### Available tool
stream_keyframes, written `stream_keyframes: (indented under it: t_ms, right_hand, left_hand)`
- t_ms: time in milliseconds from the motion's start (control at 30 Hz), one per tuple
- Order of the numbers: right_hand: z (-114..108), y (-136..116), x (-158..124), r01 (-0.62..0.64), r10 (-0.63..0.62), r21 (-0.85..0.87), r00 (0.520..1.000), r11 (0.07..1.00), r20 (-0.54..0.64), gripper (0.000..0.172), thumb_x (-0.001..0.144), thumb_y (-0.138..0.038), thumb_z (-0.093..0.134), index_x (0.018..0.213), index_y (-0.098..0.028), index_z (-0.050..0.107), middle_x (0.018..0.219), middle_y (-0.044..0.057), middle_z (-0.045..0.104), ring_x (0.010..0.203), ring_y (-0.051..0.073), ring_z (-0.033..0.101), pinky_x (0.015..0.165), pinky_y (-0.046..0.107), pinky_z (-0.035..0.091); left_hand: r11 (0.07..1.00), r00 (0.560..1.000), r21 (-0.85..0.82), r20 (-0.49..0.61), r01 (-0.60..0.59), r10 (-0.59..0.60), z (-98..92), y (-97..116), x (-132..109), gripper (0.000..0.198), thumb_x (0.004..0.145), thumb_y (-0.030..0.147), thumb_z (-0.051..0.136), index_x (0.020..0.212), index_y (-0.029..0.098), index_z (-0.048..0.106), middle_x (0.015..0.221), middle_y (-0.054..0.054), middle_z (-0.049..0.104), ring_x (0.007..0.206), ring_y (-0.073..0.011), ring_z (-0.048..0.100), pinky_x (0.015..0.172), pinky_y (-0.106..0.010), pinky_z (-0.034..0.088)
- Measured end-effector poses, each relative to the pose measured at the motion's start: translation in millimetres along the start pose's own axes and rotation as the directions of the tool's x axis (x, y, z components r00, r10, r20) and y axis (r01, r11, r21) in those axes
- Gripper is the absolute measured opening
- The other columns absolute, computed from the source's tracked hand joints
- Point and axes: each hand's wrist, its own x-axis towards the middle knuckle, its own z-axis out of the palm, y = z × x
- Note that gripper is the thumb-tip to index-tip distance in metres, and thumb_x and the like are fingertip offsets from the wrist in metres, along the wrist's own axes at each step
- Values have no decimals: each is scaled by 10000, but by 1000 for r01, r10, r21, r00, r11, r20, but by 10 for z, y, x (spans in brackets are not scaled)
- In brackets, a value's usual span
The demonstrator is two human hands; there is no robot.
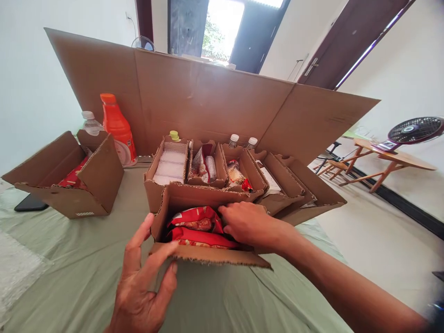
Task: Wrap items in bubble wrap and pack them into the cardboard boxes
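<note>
Several boxes [156, 189] behind are sitting filled; the left hand [145, 282] is pinching the front box [208, 255] by its flap, the right hand [248, 224], fingers flat and released, is pressing red packets [197, 229] in.

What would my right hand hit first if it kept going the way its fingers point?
The red snack packets in the open cardboard box: your right hand points left and seems to touch them. Beyond them, probably the box's left wall; depth is unclear.
</note>
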Motion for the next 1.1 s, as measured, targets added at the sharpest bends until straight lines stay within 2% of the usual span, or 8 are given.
stream_keyframes:
  t_ms: [100,167,300,500,633,833,933,1100]
  right_hand:
    - [-306,187,-425,11,-23,-126,995,992,-93,254,825,-258,631,1052,-237,745,997,85,793,833,279,756,670,342,540]
    - [-427,378,-786,-76,40,-139,967,987,-250,257,917,-338,535,1066,-267,731,951,60,798,755,261,751,603,344,526]
    - [-99,615,-1282,-191,230,172,942,966,-244,366,879,-507,593,1105,-243,708,866,68,794,617,237,715,482,326,516]
    - [818,91,-1173,-246,389,516,902,820,-189,373,904,-518,457,967,-195,633,864,100,746,701,243,686,635,391,563]
    - [657,-227,-1207,-186,368,527,891,830,-265,318,923,-488,453,888,-213,608,815,80,716,686,233,652,622,368,526]
    - [332,-555,-1395,-49,306,545,867,837,-392,326,953,-494,492,919,-202,634,820,63,689,606,184,578,533,304,464]
    - [541,-669,-1423,-10,264,555,887,832,-379,293,956,-464,489,934,-210,632,819,57,696,646,196,609,553,305,479]
    - [907,-807,-1472,-17,210,575,940,818,-271,251,958,-413,465,979,-226,632,843,61,700,718,224,637,632,346,516]
  left_hand:
    - [982,984,-80,-46,171,-175,1,-65,-69,643,903,238,620,1494,360,398,1652,-43,281,1462,-318,377,1189,-562,346]
    - [930,944,-168,9,327,-330,29,-149,-110,717,907,303,630,1550,344,314,1647,-69,297,1445,-331,400,1176,-551,360]
    - [738,826,-371,257,564,-502,190,-307,-136,767,890,366,644,1566,246,300,1572,-137,425,1434,-337,422,1170,-505,359]
    - [684,819,-452,286,573,-497,291,-275,-194,638,853,369,656,1430,174,462,1405,-158,574,1397,-342,460,1167,-503,340]
    - [736,849,-422,254,529,-464,-47,-86,-280,607,852,412,672,1380,169,498,1331,-158,610,1337,-354,507,1153,-528,356]
    - [834,924,-411,62,368,-378,-532,208,-361,650,891,392,657,1475,253,408,1504,-102,484,1478,-300,337,1243,-484,228]
    - [794,879,-393,87,463,-469,-571,78,-570,659,873,420,669,1456,228,428,1489,-123,503,1435,-321,405,1209,-491,292]
    - [660,738,-377,104,650,-667,-623,-232,-1118,688,773,489,751,1356,193,537,1363,-147,616,1337,-384,513,1157,-512,359]
